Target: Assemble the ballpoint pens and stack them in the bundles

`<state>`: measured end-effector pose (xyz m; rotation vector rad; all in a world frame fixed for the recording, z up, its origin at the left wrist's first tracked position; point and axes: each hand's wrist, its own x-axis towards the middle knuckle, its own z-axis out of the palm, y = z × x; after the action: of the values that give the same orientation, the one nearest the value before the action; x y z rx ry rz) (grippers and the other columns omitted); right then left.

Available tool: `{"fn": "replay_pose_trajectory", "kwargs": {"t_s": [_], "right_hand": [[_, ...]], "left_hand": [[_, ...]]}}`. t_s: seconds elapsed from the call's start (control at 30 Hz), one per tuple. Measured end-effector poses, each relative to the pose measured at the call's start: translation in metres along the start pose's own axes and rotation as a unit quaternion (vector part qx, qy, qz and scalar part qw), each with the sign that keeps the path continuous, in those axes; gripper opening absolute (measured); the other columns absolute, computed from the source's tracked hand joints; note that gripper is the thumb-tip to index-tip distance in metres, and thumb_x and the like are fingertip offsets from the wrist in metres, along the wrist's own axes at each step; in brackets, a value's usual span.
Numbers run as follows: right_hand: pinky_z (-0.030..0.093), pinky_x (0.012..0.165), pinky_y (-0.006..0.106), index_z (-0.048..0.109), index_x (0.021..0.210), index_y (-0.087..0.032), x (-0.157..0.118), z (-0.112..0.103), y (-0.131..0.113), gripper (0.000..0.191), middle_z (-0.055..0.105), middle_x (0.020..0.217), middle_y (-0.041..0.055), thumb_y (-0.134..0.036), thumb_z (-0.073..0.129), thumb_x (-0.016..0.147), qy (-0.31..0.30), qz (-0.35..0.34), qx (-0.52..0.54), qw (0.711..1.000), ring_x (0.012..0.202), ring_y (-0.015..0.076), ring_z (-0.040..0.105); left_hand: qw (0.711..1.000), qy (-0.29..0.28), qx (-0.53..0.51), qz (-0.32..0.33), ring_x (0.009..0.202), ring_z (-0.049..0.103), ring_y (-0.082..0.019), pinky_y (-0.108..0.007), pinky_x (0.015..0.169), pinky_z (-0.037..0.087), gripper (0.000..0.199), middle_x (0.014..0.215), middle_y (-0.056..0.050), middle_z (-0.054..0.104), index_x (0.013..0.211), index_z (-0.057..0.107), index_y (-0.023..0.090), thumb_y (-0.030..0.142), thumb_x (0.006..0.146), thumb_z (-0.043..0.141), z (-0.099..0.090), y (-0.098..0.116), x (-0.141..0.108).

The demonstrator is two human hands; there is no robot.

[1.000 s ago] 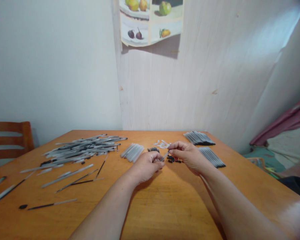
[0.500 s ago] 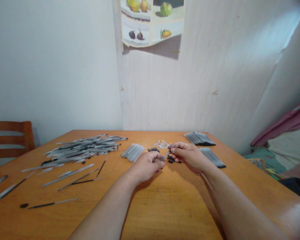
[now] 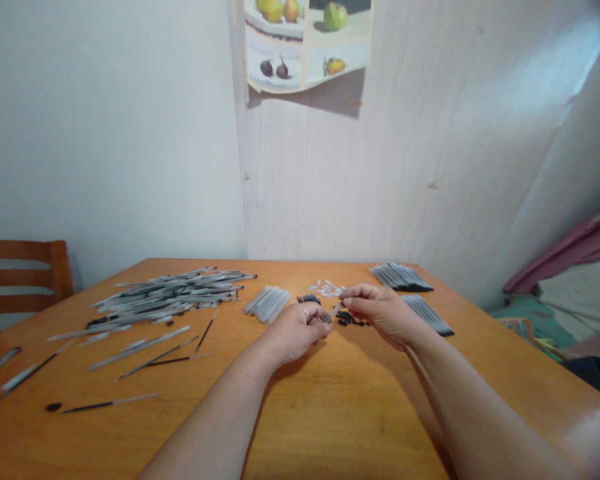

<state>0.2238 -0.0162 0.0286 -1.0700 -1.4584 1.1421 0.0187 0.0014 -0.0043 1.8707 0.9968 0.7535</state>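
Observation:
A clear pen barrel [image 3: 334,312] slants between my two hands above the middle of the table. My left hand [image 3: 297,333] is closed around its lower part, which the fingers mostly hide. My right hand [image 3: 377,312] pinches a small dark end plug [image 3: 343,302] at the barrel's upper tip. Below the right fingers lie several loose black plugs [image 3: 345,320]. Behind the left hand are a row of small dark-tipped pieces [image 3: 309,299] and a bundle of clear barrels [image 3: 267,303]. Small whitish pieces [image 3: 327,288] are scattered beyond the hands.
A large pile of pens and pen parts [image 3: 175,293] covers the table's left side, with loose refills [image 3: 113,403] nearer me. Two rows of black-ended pens [image 3: 400,277] lie at the right. A wooden chair [image 3: 25,273] stands left, and a wall rises behind the table.
Both hands hold nearly the same pose, with the right fingers still at the barrel's tip. The whole view has shifted slightly.

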Motion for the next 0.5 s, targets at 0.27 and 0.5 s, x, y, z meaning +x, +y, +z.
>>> {"fn": "replay_pose_trajectory", "kwargs": {"t_s": [0.27, 0.5], "right_hand": [[0.035, 0.056, 0.025, 0.069, 0.086, -0.016, -0.0002, -0.0041, 0.0014, 0.027, 0.059, 0.067, -0.0006, -0.038, 0.075, 0.071, -0.025, 0.006, -0.008, 1.000, 0.058, 0.0095, 0.046], [0.034, 0.055, 0.025, 0.064, 0.081, -0.016, 0.0006, -0.0032, 0.0031, 0.031, 0.057, 0.068, -0.0011, -0.044, 0.075, 0.073, -0.040, 0.014, 0.005, 0.999, 0.058, 0.0093, 0.045]], "left_hand": [[0.999, 0.009, 0.022, 0.030, 0.063, 0.048, -0.011, -0.023, 0.057, 0.034, 0.025, 0.072, 0.000, 0.058, 0.091, 0.069, 0.015, 0.037, 0.080, 0.062, -0.0004, 0.0008, -0.0014], [1.000, 0.009, 0.010, 0.028, 0.062, 0.049, -0.011, -0.023, 0.057, 0.034, 0.023, 0.071, 0.001, 0.058, 0.089, 0.068, 0.015, 0.036, 0.079, 0.063, -0.0007, 0.0002, 0.0002]]}}
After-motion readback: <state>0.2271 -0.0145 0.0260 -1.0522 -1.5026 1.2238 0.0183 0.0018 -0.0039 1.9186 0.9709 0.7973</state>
